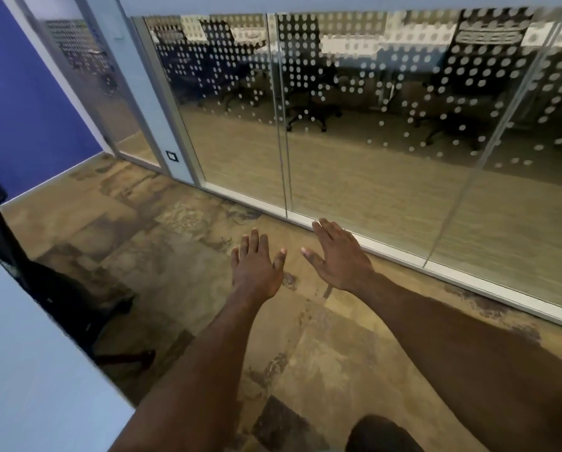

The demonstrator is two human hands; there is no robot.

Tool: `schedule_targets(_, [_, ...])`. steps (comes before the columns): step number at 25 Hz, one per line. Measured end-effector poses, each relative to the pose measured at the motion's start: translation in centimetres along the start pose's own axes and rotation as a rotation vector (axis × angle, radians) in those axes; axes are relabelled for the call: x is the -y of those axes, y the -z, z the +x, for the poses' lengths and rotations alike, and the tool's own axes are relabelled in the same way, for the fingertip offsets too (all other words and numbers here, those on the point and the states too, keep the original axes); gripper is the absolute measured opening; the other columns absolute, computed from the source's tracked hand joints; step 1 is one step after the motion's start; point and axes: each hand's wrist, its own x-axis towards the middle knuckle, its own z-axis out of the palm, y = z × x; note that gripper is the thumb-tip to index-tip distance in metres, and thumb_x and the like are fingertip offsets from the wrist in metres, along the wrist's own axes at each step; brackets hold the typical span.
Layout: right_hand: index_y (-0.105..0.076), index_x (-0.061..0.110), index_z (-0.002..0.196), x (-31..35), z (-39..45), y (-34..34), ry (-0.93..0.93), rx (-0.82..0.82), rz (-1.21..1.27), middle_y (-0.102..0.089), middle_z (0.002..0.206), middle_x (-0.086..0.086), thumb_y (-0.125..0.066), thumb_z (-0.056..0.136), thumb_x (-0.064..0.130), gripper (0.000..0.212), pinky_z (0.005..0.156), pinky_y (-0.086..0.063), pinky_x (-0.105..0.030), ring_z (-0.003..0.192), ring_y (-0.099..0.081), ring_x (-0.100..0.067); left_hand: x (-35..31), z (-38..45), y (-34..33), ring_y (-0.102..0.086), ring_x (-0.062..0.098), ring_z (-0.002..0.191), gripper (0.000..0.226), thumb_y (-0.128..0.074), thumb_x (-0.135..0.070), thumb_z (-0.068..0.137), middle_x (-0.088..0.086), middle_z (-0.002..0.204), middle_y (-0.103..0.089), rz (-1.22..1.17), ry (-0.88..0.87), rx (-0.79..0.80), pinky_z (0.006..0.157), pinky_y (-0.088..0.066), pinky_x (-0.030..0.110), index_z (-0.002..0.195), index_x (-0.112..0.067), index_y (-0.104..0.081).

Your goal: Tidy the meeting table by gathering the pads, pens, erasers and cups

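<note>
Patchy carpet [182, 288] — left hand [257, 269], right hand [338, 259] outstretched, flat

Pale table [28, 370] edge at lower left, bare surface showing; pads, pens, erasers, cups not visible.

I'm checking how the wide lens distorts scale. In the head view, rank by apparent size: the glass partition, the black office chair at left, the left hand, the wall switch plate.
1. glass partition
2. black office chair
3. left hand; nearness to the camera enlarges it
4. wall switch plate
</note>
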Motion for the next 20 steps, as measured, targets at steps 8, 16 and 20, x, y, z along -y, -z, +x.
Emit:
schedule_targets(8, [-0.008, 0.017, 0.154, -2.9, 26.1, -5.5, 0.13, 0.12, 0.097, -0.007, 0.163, -0.003, -0.023, 0.093, 0.066, 0.08, 0.12, -0.009, -0.039, 0.15, -0.006, -0.019, 5.8, 20.4, -1.7, 0.005, 0.023, 0.15, 0.07, -0.017, -0.056, 0.098, 0.005, 0.164, 0.001, -0.003, 0.244, -0.024, 0.12, 0.003, 0.044, 0.154, -0.014, -0.012])
schedule_targets(16, [-0.015, 0.016, 0.153, 3.9, 47.1, -9.4, 0.416, 0.228, 0.115, -0.012, 0.162, -0.004, -0.029, 0.093, 0.063, 0.077, 0.119, -0.015, -0.041, 0.148, -0.013, -0.023, 14.7, 33.7, 2.8, 0.003, 0.023, 0.15, 0.074, -0.015, -0.061, 0.096, 0.004, 0.164, -0.003, -0.038, 0.535, -0.152, 0.118, 0.004, 0.042, 0.154, -0.016, -0.013])
schedule_targets(20, [-0.018, 0.013, 0.152, 11.1, 55.9, -13.6, 0.581, 0.28, 0.127, -0.017, 0.161, -0.009, -0.031, 0.094, 0.059, 0.075, 0.119, -0.015, -0.042, 0.148, -0.015, -0.026, 23.1, 37.9, 4.7, 0.001, 0.024, 0.15, 0.073, -0.015, -0.06, 0.096, 0.004, 0.164, -0.005, -0.017, 0.726, -0.222, 0.119, 0.002, 0.042, 0.154, -0.015, -0.016])
